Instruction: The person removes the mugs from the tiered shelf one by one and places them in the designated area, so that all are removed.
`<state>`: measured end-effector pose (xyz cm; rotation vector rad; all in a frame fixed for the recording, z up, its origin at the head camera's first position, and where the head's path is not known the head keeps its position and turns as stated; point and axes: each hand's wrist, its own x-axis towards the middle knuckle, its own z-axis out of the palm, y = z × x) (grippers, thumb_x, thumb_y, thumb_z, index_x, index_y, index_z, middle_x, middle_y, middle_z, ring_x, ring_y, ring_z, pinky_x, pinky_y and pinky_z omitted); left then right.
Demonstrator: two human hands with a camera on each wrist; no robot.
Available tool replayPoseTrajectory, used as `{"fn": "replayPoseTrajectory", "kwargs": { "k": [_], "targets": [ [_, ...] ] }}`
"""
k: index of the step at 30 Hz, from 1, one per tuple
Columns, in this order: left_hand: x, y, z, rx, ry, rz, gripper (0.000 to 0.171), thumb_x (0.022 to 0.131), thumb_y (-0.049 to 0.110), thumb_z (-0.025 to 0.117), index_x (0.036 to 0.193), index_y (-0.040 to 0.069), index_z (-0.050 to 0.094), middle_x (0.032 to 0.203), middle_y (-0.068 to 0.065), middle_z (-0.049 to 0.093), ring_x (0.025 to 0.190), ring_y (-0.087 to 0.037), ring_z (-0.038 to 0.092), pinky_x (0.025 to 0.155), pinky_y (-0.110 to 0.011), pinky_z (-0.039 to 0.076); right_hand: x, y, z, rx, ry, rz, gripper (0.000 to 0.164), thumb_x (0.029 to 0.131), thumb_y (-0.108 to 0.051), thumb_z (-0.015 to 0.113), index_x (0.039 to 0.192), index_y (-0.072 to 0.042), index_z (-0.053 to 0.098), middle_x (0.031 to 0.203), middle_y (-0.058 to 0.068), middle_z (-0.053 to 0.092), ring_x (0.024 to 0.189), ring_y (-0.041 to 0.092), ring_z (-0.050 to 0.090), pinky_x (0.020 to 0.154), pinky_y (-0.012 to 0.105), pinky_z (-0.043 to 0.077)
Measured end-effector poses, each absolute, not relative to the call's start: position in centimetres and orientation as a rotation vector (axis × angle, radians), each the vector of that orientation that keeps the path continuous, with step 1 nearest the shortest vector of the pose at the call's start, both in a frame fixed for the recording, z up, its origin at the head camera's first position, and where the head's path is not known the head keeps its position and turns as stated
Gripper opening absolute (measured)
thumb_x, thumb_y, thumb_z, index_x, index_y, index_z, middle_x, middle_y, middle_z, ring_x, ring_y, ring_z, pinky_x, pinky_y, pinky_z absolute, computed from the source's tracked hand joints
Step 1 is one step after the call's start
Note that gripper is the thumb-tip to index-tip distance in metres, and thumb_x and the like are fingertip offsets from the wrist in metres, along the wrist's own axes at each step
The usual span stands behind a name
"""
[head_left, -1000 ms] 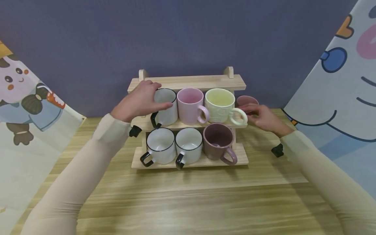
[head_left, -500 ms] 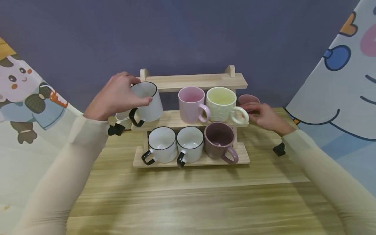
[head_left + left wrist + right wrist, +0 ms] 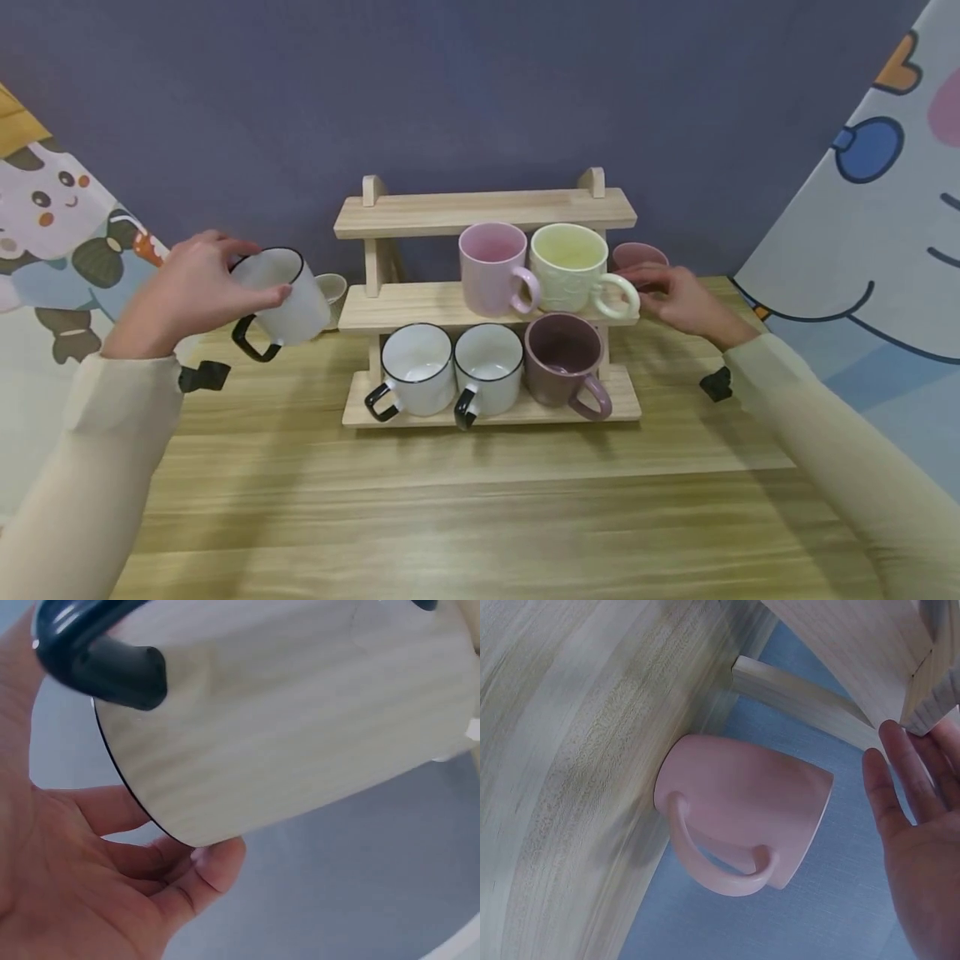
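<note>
One left hand (image 3: 187, 287) pinches a black-rimmed white mug (image 3: 300, 304) at the lip and holds it tilted in the air over the desk (image 3: 465, 517), to the left of a three-tier wooden rack (image 3: 487, 212) and apart from it. The mug's dark handle (image 3: 120, 679) hangs on the near side. The right hand (image 3: 670, 302), gripping nothing, reaches to the opposite end of the rack with its fingers (image 3: 907, 769) extended, the tips at a wooden edge. Near that hand but apart from it, a pink mug (image 3: 742, 802) stands upright on the desk beside the rack. A small pale cup (image 3: 334, 287) sits on the desk at the other side, partly behind the lifted mug. On the middle shelf (image 3: 405, 304), a lilac mug (image 3: 489, 275) and a pale yellow mug (image 3: 565, 273) stand side by side toward the right. Below them, two black-rimmed white mugs (image 3: 417, 371) and a plum mug (image 3: 558, 367) line the bottom shelf (image 3: 621, 398). Cream sleeves (image 3: 97, 467) cover both arms. Behind rises a blue-grey backdrop (image 3: 480, 92), flanked by cartoon-printed panels (image 3: 832, 258).
</note>
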<state>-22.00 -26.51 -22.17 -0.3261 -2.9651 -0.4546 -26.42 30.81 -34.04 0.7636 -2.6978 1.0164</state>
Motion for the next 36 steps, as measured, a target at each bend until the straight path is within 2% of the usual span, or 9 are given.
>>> {"fn": "replayPoseTrajectory", "kwargs": {
  "k": [4,10,12,16,18,24,32,36],
  "targets": [
    [-23.1,-27.5,-24.7,-0.368,-2.994,-0.414,0.078,0.075,0.054,0.071,0.118,-0.01,0.057,0.114,-0.026,0.05,0.103,-0.04,0.044,0.076,-0.057,0.041,-25.2,30.0,-32.9,0.777,-2.683,1.006,0.03,0.086,0.007,0.061,0.116,0.006,0.063,0.116,0.018,0.062,0.104,0.023,0.058,0.085,0.025,0.046],
    [-25.1,-27.3,-28.9,-0.487,-2.993,-0.411,0.073,0.073,0.047,0.075,0.115,-0.01,0.06,0.113,-0.026,0.054,0.107,-0.039,0.043,0.086,-0.055,0.038,-23.9,29.0,-31.6,0.796,-2.68,0.999,0.03,0.085,0.01,0.061,0.115,0.009,0.062,0.114,0.021,0.062,0.098,0.008,0.057,0.087,0.038,0.048],
    [-25.6,-27.2,-30.1,-0.497,-3.004,-0.427,0.072,0.072,0.044,0.076,0.116,-0.011,0.059,0.113,-0.026,0.053,0.107,-0.039,0.043,0.086,-0.055,0.039,-23.8,28.8,-31.5,0.794,-2.688,0.995,0.03,0.086,0.009,0.061,0.116,0.009,0.061,0.115,0.02,0.062,0.098,0.011,0.058,0.086,0.04,0.048],
    [-26.5,-27.4,-31.8,-0.501,-3.014,-0.432,0.072,0.071,0.04,0.078,0.116,-0.013,0.058,0.114,-0.028,0.051,0.109,-0.042,0.042,0.088,-0.056,0.038,-23.9,28.7,-31.4,0.797,-2.693,0.997,0.03,0.087,0.007,0.061,0.116,0.008,0.061,0.115,0.02,0.062,0.101,0.026,0.059,0.086,0.045,0.047],
    [-26.8,-27.7,-32.4,-0.508,-3.012,-0.426,0.072,0.071,0.039,0.078,0.115,-0.014,0.057,0.115,-0.03,0.05,0.109,-0.044,0.042,0.089,-0.057,0.037,-23.9,28.6,-31.4,0.794,-2.696,0.999,0.029,0.087,0.007,0.061,0.116,0.008,0.061,0.115,0.019,0.062,0.102,0.03,0.058,0.087,0.046,0.047],
    [-27.5,-28.6,-33.4,-0.544,-3.006,-0.445,0.07,0.072,0.037,0.078,0.116,-0.013,0.058,0.119,-0.031,0.049,0.11,-0.046,0.042,0.09,-0.058,0.036,-23.9,28.5,-31.2,0.783,-2.706,1.003,0.029,0.088,0.006,0.06,0.117,0.007,0.062,0.116,0.018,0.062,0.104,0.024,0.057,0.087,0.039,0.047],
    [-28.0,-29.4,-33.6,-0.704,-2.992,-0.508,0.059,0.075,0.026,0.076,0.119,-0.008,0.057,0.121,-0.026,0.052,0.112,-0.043,0.041,0.092,-0.056,0.035,-24.0,28.8,-31.4,0.821,-2.655,1.022,0.029,0.086,0.009,0.06,0.114,0.008,0.062,0.114,0.019,0.063,0.101,-0.001,0.052,0.085,0.028,0.047],
    [-28.1,-29.6,-33.6,-0.758,-3.007,-0.548,0.058,0.077,0.021,0.075,0.123,-0.007,0.054,0.122,-0.025,0.052,0.111,-0.041,0.041,0.092,-0.056,0.034,-24.0,28.8,-31.4,0.801,-2.663,1.017,0.029,0.086,0.009,0.06,0.115,0.008,0.062,0.113,0.019,0.063,0.1,0.0,0.053,0.085,0.029,0.047]
  ]
}}
